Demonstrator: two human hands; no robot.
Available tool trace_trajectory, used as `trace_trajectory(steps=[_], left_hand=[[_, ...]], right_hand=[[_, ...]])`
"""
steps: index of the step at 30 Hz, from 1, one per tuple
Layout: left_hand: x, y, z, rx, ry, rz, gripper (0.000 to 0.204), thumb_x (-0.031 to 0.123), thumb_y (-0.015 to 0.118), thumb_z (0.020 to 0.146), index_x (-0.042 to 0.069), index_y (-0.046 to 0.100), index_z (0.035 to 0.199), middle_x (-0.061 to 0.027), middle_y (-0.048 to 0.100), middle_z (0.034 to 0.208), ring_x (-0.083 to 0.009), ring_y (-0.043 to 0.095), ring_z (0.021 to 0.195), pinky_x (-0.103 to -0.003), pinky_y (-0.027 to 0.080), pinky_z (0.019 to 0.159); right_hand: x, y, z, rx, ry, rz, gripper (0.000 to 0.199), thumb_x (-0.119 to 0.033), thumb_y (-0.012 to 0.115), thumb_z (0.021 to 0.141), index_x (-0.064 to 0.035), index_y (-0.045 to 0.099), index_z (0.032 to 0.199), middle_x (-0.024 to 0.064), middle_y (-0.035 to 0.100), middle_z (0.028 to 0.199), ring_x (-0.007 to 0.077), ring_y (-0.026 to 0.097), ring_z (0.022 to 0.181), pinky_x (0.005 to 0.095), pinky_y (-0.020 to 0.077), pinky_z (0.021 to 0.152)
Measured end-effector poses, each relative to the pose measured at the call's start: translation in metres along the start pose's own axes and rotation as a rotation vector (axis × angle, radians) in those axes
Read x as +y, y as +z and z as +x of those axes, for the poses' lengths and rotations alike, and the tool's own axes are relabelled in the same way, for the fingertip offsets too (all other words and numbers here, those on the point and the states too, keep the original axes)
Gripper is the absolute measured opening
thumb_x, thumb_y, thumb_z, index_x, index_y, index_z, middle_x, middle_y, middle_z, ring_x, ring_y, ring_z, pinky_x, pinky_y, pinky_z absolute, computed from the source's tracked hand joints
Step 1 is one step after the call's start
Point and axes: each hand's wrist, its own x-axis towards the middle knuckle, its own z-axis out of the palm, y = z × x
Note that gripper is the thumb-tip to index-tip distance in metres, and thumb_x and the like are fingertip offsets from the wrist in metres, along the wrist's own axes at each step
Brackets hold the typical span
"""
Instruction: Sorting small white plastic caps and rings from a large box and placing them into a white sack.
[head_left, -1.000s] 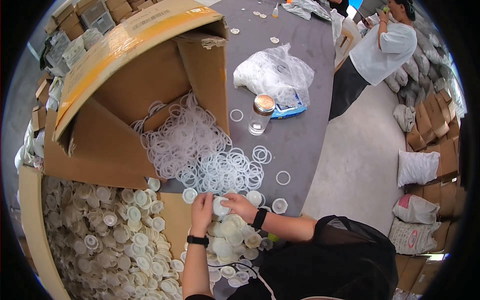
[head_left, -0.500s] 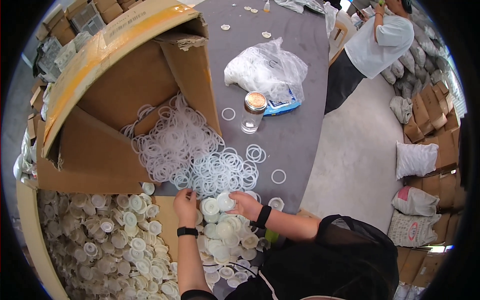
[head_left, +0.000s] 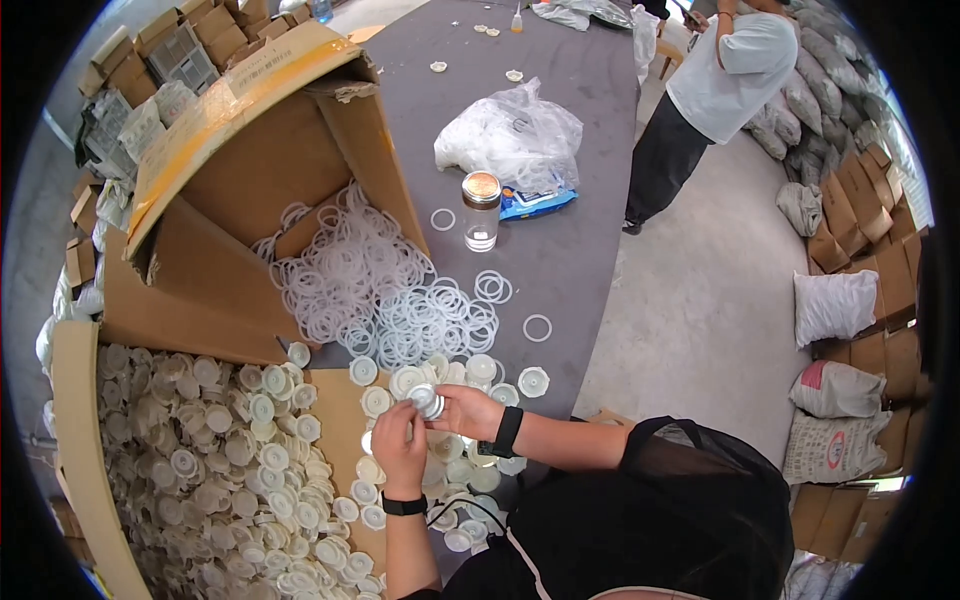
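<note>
Left hand [head_left: 398, 440] and right hand [head_left: 468, 410] both pinched on one white cap [head_left: 428, 401], loose caps [head_left: 220, 470] left, ring pile [head_left: 390, 290] far, jar [head_left: 481, 210] beyond

The small round cap [head_left: 428, 401] pinched between the left hand [head_left: 398, 445] and the right hand [head_left: 468, 411] is partly covered by the fingertips, and whether a ring already sits inside it is too small to tell. The heap of clear rings [head_left: 370, 285] runs back into the tipped cardboard box [head_left: 260, 170], whose flap hides how far it goes, and the pile of white caps [head_left: 210, 450] is cut off by the dark rim at lower left. The other person [head_left: 715, 95] standing at the far end of the grey table [head_left: 580, 250] is cropped at the top edge, and what fills the plastic bag [head_left: 510, 135] cannot be made out.
</note>
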Motion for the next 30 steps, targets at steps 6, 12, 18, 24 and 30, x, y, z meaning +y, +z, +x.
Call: trace_trajectory(steps=[6, 12, 18, 24, 30], left_hand=[[0.018, -0.008, -0.021, -0.053, 0.066, 0.054, 0.015, -0.003, 0.06, 0.064, 0.003, 0.055, 0.078, -0.0107, 0.058, 0.085, -0.0258, 0.055, 0.077, -0.032, 0.044, 0.066], [0.038, 0.002, -0.044, 0.257, -0.343, -0.31, 0.016, 0.004, 0.06, 0.073, 0.004, 0.05, 0.085, -0.0064, 0.049, 0.09, -0.0146, 0.052, 0.074, -0.021, 0.042, 0.058], [0.028, 0.002, -0.055, 0.316, -0.918, -1.101, 0.008, 0.004, 0.056, 0.076, 0.005, 0.051, 0.082, -0.0021, 0.054, 0.076, -0.0109, 0.053, 0.068, -0.021, 0.043, 0.055], [0.032, 0.004, -0.06, 0.403, -0.931, -1.269, 0.006, 0.002, 0.054, 0.077, 0.006, 0.049, 0.08, -0.0031, 0.055, 0.076, -0.0104, 0.053, 0.067, -0.021, 0.042, 0.055], [0.037, 0.009, -0.06, 0.484, -0.844, -1.325, 0.014, 0.001, 0.053, 0.077, 0.005, 0.046, 0.089, -0.0045, 0.053, 0.081, -0.0098, 0.05, 0.065, -0.021, 0.042, 0.055]], right_hand=[[0.008, 0.016, -0.025, -0.015, -0.096, 0.079, 0.031, -0.024, 0.037, 0.088, -0.0048, 0.042, 0.112, 0.0082, 0.052, 0.106, 0.0189, 0.049, 0.101, 0.0361, 0.0376, 0.088], [0.021, 0.03, -0.042, -0.037, -0.249, -0.137, 0.029, -0.014, 0.047, 0.084, -0.0008, 0.041, 0.109, 0.0083, 0.049, 0.107, 0.0181, 0.047, 0.102, 0.0333, 0.0362, 0.09], [0.032, 0.028, -0.046, -0.101, -0.351, -0.274, 0.029, -0.013, 0.048, 0.084, -0.0001, 0.041, 0.109, 0.0079, 0.048, 0.108, 0.0165, 0.046, 0.102, 0.0313, 0.0358, 0.09], [0.039, 0.029, -0.051, -0.175, -0.336, -0.165, 0.033, -0.015, 0.048, 0.084, -0.0016, 0.04, 0.113, 0.0061, 0.048, 0.11, 0.0156, 0.045, 0.104, 0.0313, 0.0327, 0.092], [0.041, 0.031, -0.052, -0.128, -0.359, -0.299, 0.034, -0.005, 0.047, 0.082, 0.0002, 0.039, 0.114, 0.0082, 0.048, 0.108, 0.0153, 0.046, 0.103, 0.0289, 0.0366, 0.089]])
